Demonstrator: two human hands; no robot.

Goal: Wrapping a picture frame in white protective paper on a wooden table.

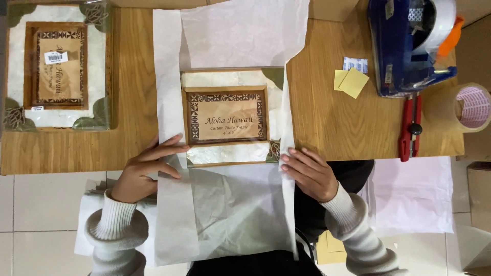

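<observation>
Photo frame (226, 116) lies on white tissue paper (232, 30) on the wooden table (327, 122), just beyond my hands. My left hand (146, 171) and right hand (309, 171) rest flat, fingers spread, pressing folded paper edges beside it. Frame: pale shell border, brown patterned inner rim. Paper covers its side edges.

Even indoor light, soft shadows, sharp focus, slight glare on tape
</observation>
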